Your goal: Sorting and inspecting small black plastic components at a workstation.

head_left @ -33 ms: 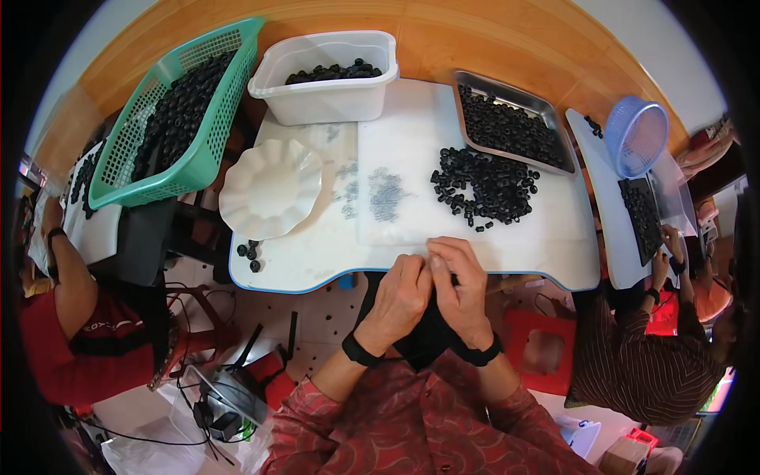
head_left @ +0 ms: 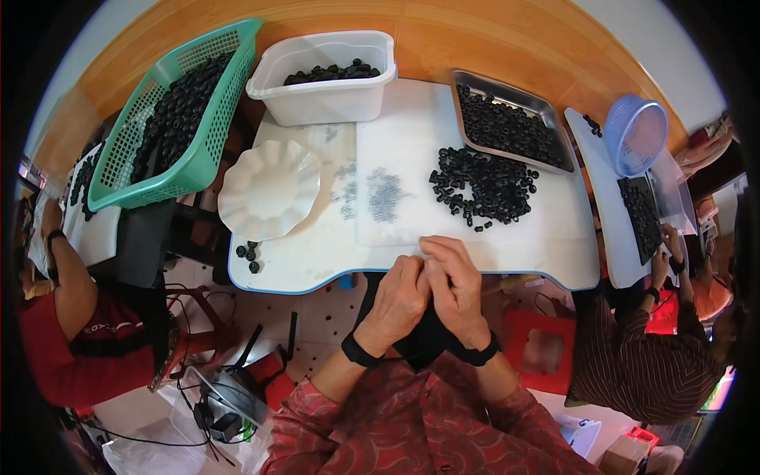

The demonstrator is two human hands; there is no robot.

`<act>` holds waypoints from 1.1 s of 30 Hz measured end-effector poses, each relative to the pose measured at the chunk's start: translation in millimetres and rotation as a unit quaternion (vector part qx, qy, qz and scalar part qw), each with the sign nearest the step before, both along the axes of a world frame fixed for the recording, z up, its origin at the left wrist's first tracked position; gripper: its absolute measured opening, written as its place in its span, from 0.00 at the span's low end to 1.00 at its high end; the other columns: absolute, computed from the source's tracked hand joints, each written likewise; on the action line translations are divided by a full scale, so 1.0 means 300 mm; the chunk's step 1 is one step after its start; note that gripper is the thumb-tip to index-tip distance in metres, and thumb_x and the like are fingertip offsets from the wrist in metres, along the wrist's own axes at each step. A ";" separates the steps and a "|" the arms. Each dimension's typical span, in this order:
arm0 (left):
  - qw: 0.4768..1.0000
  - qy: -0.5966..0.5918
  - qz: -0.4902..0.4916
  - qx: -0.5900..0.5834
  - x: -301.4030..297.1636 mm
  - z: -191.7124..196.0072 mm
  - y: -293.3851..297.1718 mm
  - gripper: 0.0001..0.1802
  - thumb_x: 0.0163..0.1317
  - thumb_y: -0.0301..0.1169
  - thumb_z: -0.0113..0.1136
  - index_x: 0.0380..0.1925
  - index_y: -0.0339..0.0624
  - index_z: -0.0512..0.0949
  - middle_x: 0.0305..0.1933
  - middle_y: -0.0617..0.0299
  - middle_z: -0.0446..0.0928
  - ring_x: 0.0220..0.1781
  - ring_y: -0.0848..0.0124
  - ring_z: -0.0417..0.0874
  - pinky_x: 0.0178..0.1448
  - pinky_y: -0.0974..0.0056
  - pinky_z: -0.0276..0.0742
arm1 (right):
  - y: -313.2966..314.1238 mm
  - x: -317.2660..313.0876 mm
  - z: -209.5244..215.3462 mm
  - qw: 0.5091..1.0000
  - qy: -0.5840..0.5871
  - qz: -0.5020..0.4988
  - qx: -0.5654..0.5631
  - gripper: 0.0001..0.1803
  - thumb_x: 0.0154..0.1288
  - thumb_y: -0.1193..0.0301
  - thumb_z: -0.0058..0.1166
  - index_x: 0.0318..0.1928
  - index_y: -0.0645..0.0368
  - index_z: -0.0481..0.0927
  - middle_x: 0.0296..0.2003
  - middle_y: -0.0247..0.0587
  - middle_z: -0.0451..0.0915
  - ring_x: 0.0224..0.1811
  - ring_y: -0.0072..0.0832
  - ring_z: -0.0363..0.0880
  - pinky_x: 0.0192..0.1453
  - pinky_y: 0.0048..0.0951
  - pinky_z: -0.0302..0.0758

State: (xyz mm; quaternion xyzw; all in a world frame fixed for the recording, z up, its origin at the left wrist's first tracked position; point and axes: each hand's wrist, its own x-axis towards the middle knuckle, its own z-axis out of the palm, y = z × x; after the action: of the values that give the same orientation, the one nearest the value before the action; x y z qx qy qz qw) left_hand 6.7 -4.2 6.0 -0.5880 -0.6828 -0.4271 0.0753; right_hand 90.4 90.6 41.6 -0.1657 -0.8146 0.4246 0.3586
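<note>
Just over the table's front edge, my left hand (head_left: 398,299) and my right hand (head_left: 457,294) meet at the fingertips. Both are closed, thumbs and fingers pressed together; whatever sits between them is hidden. Beyond them to the right, a loose pile of small black ring-like parts (head_left: 507,190) lies on the white table (head_left: 317,265). More of these parts fill a metal tray (head_left: 567,150) behind the pile. To the left stands a cream dish with a wavy rim (head_left: 269,190), with several black pieces (head_left: 251,255) in front of it.
A white tub (head_left: 328,107) and a green basket (head_left: 170,186), both holding black parts, stand at the back and far left. People work at side tables: a red sleeve (head_left: 47,340) at left, a striped shirt (head_left: 641,364) at right. A red stool (head_left: 542,348) stands beside me.
My right hand has shifted slightly left, toward my left hand. The rest of the scene is practically the same.
</note>
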 end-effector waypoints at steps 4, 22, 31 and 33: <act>0.998 -0.048 -0.022 0.038 0.009 -0.017 0.014 0.19 0.49 0.18 0.59 0.44 0.25 0.75 0.39 0.47 0.72 0.40 0.52 0.77 0.40 0.54 0.76 | -0.006 -0.028 -0.007 0.994 0.014 0.093 -0.050 0.16 0.72 0.73 0.44 0.54 0.66 0.80 0.51 0.50 0.80 0.54 0.39 0.76 0.61 0.35 0.71; 0.997 0.028 -0.071 0.024 -0.004 -0.049 0.041 0.20 0.48 0.20 0.63 0.44 0.25 0.75 0.40 0.47 0.73 0.46 0.51 0.77 0.43 0.53 0.77 | 0.012 -0.026 -0.082 0.986 0.023 0.080 -0.144 0.13 0.74 0.70 0.36 0.38 0.62 0.74 0.42 0.47 0.79 0.45 0.36 0.75 0.56 0.34 0.70; 0.999 0.030 -0.015 -0.005 0.020 -0.019 0.051 0.15 0.55 0.21 0.61 0.43 0.29 0.76 0.42 0.52 0.74 0.42 0.59 0.78 0.47 0.60 0.76 | 0.010 -0.016 -0.093 0.984 0.036 0.080 -0.157 0.12 0.74 0.70 0.37 0.39 0.62 0.74 0.43 0.49 0.79 0.45 0.36 0.76 0.55 0.34 0.72; 0.997 0.030 0.043 -0.056 0.046 -0.004 0.052 0.10 0.61 0.23 0.60 0.42 0.33 0.77 0.44 0.58 0.76 0.42 0.68 0.78 0.52 0.67 0.74 | 0.015 -0.020 -0.098 0.986 0.027 0.076 -0.145 0.12 0.74 0.70 0.38 0.39 0.62 0.74 0.42 0.48 0.79 0.44 0.36 0.76 0.55 0.34 0.71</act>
State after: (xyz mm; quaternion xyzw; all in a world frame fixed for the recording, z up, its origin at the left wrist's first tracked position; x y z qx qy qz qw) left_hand 20.4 11.4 4.8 -0.5736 -0.7277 -0.3672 0.0810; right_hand 84.6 95.1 12.3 -0.1415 -0.7446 0.5687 0.3195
